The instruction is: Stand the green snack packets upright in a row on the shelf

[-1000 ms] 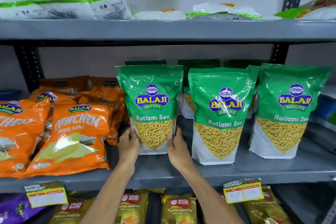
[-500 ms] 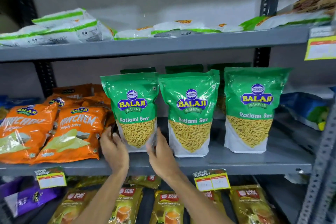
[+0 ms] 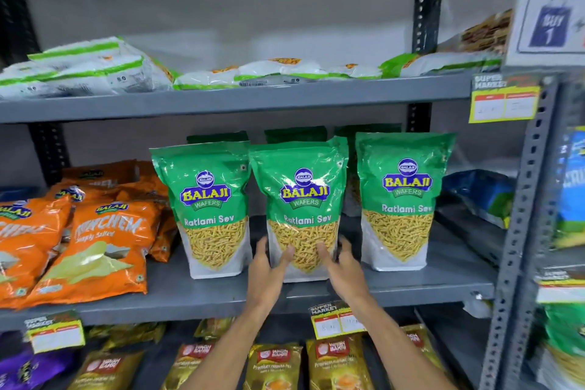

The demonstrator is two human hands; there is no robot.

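Three green Balaji Ratlami Sev packets stand upright in a front row on the grey middle shelf [image 3: 196, 294]: the left packet [image 3: 207, 199], the middle packet [image 3: 300, 196] and the right packet [image 3: 402, 193]. More green packets [image 3: 294, 134] stand behind them, mostly hidden. My left hand [image 3: 269, 266] presses the lower left edge of the middle packet, and my right hand [image 3: 340, 266] holds its lower right edge. Both hands' fingers lie on the packet's front near its base.
Orange chips bags [image 3: 95, 247] lie slanted at the shelf's left. White and green packets [image 3: 95, 70] lie flat on the upper shelf. Tea packets [image 3: 275, 364] fill the shelf below. Price tags [image 3: 332, 321] hang on the edge. A neighbouring rack's upright post [image 3: 522, 231] stands at the right.
My hands left the left green packet and moved right onto the middle packet. The view shifted up and to the right.
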